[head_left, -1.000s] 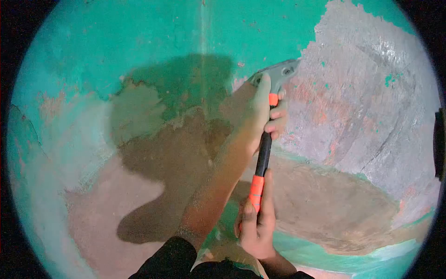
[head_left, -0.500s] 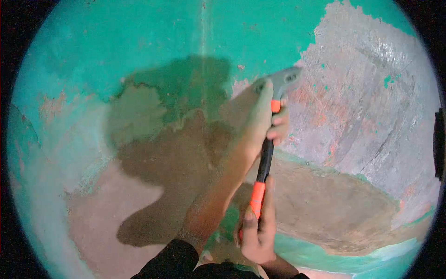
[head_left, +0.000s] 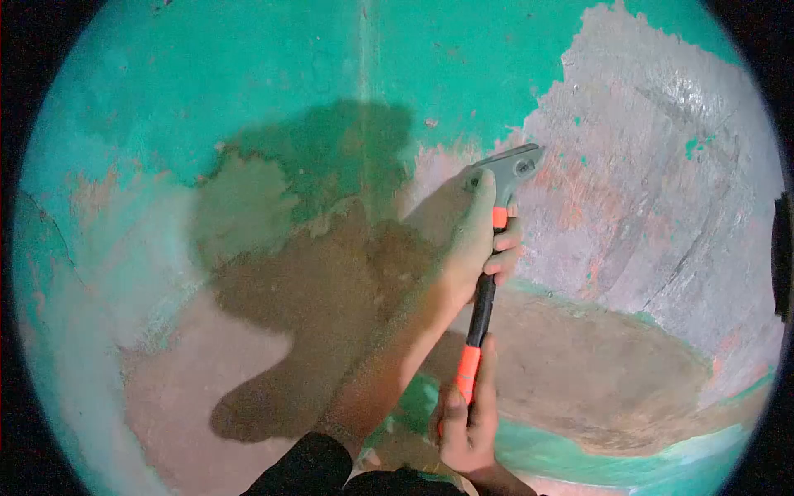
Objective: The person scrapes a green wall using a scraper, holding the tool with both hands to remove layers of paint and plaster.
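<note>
A long scraper (head_left: 482,310) with a black and orange handle and a wide grey head lies across the middle right of the view, its head at the top. My left hand (head_left: 484,240) is closed round the upper handle just below the head, the thumb pressed on the head. Lower down, my right hand (head_left: 470,422) grips the orange lower end of the handle. The blade edge is at the border between green paint (head_left: 463,74) and the bare greyish patch (head_left: 628,165) of the wall.
A vertical seam (head_left: 362,50) runs down the green wall. A dark shadow (head_left: 306,273) of the arms and head covers the wall left of my hands. Brown bare plaster (head_left: 595,364) shows at the lower right, and a dark object (head_left: 782,256) stands at the right edge.
Both hands and the scraper have moved down and slightly right. Bare wall now shows above the blade where green paint was.
</note>
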`<state>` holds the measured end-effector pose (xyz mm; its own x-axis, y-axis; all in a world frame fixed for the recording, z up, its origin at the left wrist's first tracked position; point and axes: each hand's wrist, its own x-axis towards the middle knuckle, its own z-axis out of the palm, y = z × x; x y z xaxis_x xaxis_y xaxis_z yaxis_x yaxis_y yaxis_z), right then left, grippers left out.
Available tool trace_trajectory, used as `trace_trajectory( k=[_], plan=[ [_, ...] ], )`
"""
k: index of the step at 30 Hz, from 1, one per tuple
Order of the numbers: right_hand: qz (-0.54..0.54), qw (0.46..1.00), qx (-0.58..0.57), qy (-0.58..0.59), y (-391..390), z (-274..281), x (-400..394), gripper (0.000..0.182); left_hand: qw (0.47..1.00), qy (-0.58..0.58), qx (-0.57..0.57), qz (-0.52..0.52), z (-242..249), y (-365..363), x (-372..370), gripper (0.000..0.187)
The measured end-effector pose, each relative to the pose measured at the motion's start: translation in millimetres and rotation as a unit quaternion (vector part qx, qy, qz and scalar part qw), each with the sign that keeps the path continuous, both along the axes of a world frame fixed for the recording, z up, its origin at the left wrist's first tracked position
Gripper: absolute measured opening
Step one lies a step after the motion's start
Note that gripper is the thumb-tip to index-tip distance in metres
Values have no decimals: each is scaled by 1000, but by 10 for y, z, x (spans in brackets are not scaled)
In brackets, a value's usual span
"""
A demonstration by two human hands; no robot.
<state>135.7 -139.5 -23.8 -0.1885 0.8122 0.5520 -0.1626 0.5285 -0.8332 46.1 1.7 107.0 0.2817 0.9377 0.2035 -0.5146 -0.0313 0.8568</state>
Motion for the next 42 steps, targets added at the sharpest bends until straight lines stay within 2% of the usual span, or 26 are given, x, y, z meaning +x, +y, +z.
trace_trajectory(
  k=[3,6,9,10,13,18,20,23,25,29,32,35,38,41,42],
  plan=[
    [-13,1000,3,-19,58,98,35,67,999,-34,19,5,147,97,12,56],
    [-4,1000,7,-3,81,161,33,66,999,-19,46,0,131,164,0,56],
    [-5,1000,-3,-18,31,69,143,65,1000,2,4,15,75,-40,83,56],
    [-2,1000,-12,-20,23,140,171,64,998,-50,-22,-7,87,38,109,50],
    [-5,999,-27,-29,38,327,242,65,996,-84,28,14,277,114,152,52],
    [-18,999,-33,-33,-55,194,287,66,998,-55,4,-24,70,56,230,56],
    [-27,998,-60,-22,-90,227,309,67,997,-61,-4,-43,46,71,254,58],
    [-26,992,-121,6,-161,523,280,68,995,-79,45,-28,200,94,279,58],
    [-36,994,-101,-2,-151,457,303,68,996,-77,31,-23,168,89,294,58],
    [-16,997,38,-63,-26,265,411,60,993,-112,2,-40,141,64,321,52],
    [-22,998,38,-50,-56,310,351,60,987,-155,18,-43,220,70,298,52],
    [-25,998,31,-53,-89,271,352,58,994,-98,25,-51,69,86,294,57],
    [-99,979,135,-116,-15,239,275,58,992,-108,20,-61,48,106,259,57],
    [-75,989,94,-85,-12,223,189,58,988,-118,75,-71,79,187,196,57],
    [-66,993,47,-81,-40,210,205,61,988,-113,58,-85,60,154,186,57]
  ],
)
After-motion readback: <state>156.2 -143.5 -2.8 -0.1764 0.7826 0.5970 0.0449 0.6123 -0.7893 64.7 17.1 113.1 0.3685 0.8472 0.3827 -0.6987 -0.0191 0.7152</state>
